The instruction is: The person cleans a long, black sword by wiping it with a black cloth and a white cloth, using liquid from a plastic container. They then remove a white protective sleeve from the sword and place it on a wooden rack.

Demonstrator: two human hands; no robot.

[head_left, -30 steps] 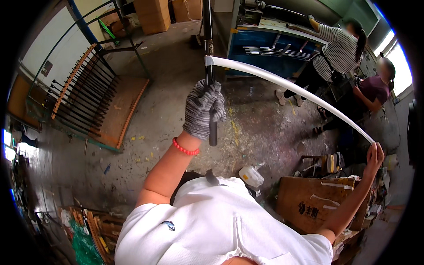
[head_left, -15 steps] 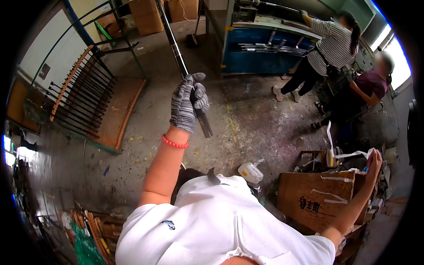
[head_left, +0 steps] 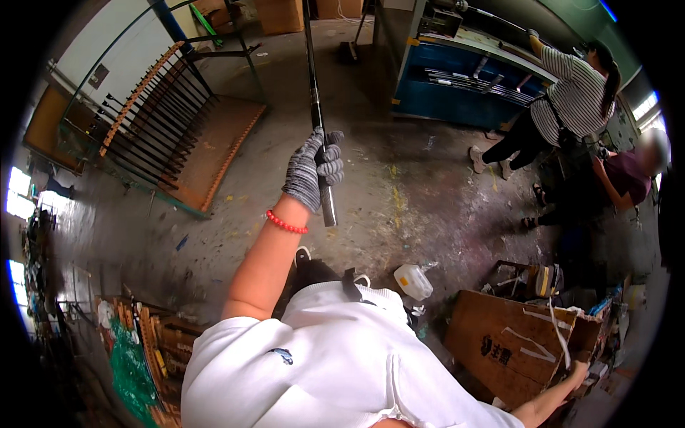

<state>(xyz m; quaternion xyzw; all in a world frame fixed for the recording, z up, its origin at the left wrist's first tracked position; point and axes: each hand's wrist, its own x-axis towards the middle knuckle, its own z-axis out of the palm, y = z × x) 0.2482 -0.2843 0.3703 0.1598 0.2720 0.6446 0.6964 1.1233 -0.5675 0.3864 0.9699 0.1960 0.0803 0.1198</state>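
Observation:
My left hand (head_left: 314, 167), in a grey striped knit glove, is closed around a long, glossy dark pole (head_left: 315, 93). The pole stands nearly straight up in the picture. Its lower end comes out just below my fist, and its top runs past the upper edge. At the lower right, my bare right hand (head_left: 579, 372) is by the open end of a brown cardboard box (head_left: 499, 342). A narrow white strip (head_left: 558, 329) runs down to its fingers from a roll of tape (head_left: 548, 280) behind the box. The fingers look closed but are small in view.
A rack (head_left: 203, 160) of dark rods stands left. At the back right, a person in a striped shirt (head_left: 578, 89) works at a blue bench (head_left: 464, 89); another person (head_left: 631, 175) is nearby. A plastic jug (head_left: 414, 282) lies on the floor. Wood pieces (head_left: 151, 335) lie lower left.
My right hand has come down from above the box to its open end, drawing the white strip downward. The pole in my left hand has swung more upright. The view has shifted left.

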